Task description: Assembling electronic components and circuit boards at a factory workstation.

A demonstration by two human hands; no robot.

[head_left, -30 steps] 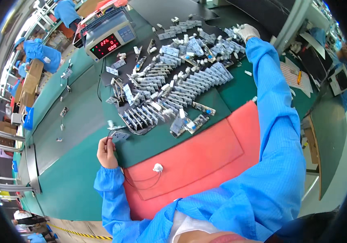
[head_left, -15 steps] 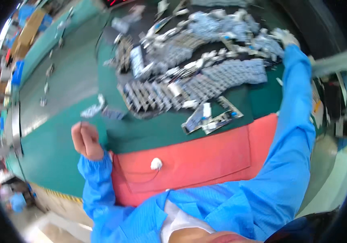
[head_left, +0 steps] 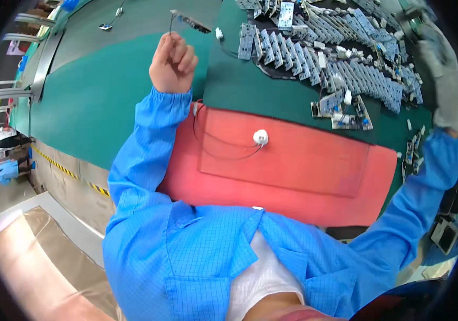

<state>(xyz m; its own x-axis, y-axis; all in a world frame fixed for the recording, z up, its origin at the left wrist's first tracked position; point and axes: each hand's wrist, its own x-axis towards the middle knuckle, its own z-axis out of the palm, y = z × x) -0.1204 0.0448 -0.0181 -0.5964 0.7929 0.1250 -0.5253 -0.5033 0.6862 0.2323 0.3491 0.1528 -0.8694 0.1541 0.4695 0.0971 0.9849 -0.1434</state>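
My left hand (head_left: 174, 64), bare, is raised over the green table with its fingers pinched together. A thin dark wire (head_left: 171, 24) rises from the fingertips, and a small circuit board (head_left: 194, 24) is beside its upper end. My right hand (head_left: 438, 56), in a pale glove, reaches to the far right edge, smeared by motion. A dark object (head_left: 414, 16) shows by its fingers; whether they grip it cannot be told. Left of that hand stand long rows of circuit boards (head_left: 365, 80) with white connectors. Several loose boards (head_left: 342, 113) lie in front of the rows.
A red mat (head_left: 293, 176) covers the near table edge, with a white round piece (head_left: 261, 137) and its dark cord on it. More boards (head_left: 106, 26) lie on the grey belt (head_left: 98, 45) at far left. Dark parts (head_left: 413, 147) lie near my right sleeve. People (head_left: 7, 170) stand in the left background.
The view has shifted and turned. My left hand has moved away from me, and the wire at its fingertips now shows. My right arm stays stretched to the far right, its hand now blurred.
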